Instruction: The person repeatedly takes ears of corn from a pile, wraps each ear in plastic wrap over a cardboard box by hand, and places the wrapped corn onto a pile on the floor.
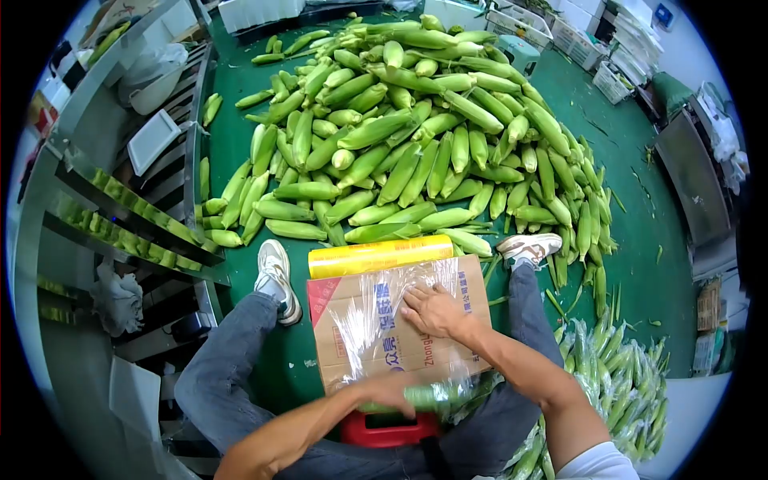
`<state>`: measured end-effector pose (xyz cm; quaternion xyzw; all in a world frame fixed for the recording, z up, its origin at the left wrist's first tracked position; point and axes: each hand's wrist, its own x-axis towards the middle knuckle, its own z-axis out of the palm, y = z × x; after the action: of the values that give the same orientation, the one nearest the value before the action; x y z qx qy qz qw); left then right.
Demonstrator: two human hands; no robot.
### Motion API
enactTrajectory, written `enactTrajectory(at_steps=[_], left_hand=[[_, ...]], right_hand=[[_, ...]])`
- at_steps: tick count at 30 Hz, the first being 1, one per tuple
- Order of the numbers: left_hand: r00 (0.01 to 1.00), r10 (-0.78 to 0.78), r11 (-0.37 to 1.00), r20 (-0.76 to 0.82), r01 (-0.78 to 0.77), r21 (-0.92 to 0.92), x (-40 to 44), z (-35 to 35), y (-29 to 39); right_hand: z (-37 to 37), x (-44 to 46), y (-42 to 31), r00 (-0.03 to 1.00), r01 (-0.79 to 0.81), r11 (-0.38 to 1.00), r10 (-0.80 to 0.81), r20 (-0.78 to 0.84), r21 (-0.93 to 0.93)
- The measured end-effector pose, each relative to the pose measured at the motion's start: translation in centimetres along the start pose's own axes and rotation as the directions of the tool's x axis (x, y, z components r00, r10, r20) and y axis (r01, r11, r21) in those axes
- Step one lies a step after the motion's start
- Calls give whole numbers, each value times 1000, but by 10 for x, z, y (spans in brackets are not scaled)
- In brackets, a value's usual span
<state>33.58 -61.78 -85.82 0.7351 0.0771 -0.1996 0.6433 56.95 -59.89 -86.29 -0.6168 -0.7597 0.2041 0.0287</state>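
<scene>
A cardboard box (360, 340) with clear film over its top lies between the person's legs. My right hand (432, 310) rests on the film with its fingers spread. Blurred by motion, my left hand (390, 392) is at the box's near edge, beside a film-wrapped corn cob (436, 396); its grip is unclear. Along the far edge of the box lies a yellow roll of film (380, 256). Under the near edge shows a red plastic stool (390, 432).
A large heap of unwrapped corn (400, 152) covers the green floor (640, 264) ahead. Wrapped corn (616, 384) is piled at the right. A metal rack (172, 152) stands on the left, and crates (612, 82) at the back right.
</scene>
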Motion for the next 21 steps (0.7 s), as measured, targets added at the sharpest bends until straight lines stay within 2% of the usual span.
enactTrajectory(at_steps=[1,2,3,4,6,7,8,9,10,11,12,13,14,15,16,18,19,20,21], left_hand=[[966,8,985,257,37,-168,-10,18,16],[904,17,939,428,133,-317,-23,35,31],[886,19,856,463,225,-465,-33,59,25],[931,10,758,365,231,-610,-43,77,14],[970,-120,656,213,239,-716,-60,73,0],[962,5,416,274,247,-875,-60,66,-11],[970,85,285,228,196,-938,-66,45,2],[972,19,258,233,221,-941,-71,23,17],[968,-46,229,246,250,-941,-75,7,31],[980,-160,590,119,192,-784,-70,2,37],[977,-210,857,-45,161,-489,-57,0,45],[960,-185,980,-212,165,-112,-43,1,51],[891,-45,989,-452,104,107,-34,10,61],[763,133,945,-632,95,314,-28,26,76],[585,339,853,-737,140,503,-21,38,87],[577,446,866,-684,-85,493,6,48,96],[461,523,852,-717,-314,419,23,55,106],[475,579,811,-663,-422,406,40,66,108],[439,663,742,-606,-496,452,50,75,113]], right_hand=[[10,1,1,999,0,1000,-1,-39,-15],[16,0,1,997,-3,1000,1,-78,-30],[7,-4,-1,999,-43,993,42,9,114],[-12,-12,-6,991,-102,961,77,106,256],[-50,-19,-14,953,-231,839,93,288,494],[-33,-42,-14,984,-55,718,-79,160,694],[-46,-71,-35,951,37,751,-230,208,660],[-62,-103,-57,893,132,765,-368,260,630],[-93,-125,-91,916,150,873,-299,266,464],[-91,-141,-97,934,68,929,-187,304,363],[-68,-165,-86,982,129,892,-176,71,432],[-50,-185,-75,999,38,854,-38,-10,518],[-38,-205,-64,991,-44,793,111,-72,608],[-34,-229,-52,907,-392,494,347,238,776],[-34,-249,-41,705,-652,91,437,558,753],[-20,-305,-51,491,-704,-339,402,773,624],[15,-361,-36,564,-631,-613,57,824,475],[20,-397,-41,514,-595,-704,37,857,387],[24,-432,-47,463,-543,-785,16,886,298]])
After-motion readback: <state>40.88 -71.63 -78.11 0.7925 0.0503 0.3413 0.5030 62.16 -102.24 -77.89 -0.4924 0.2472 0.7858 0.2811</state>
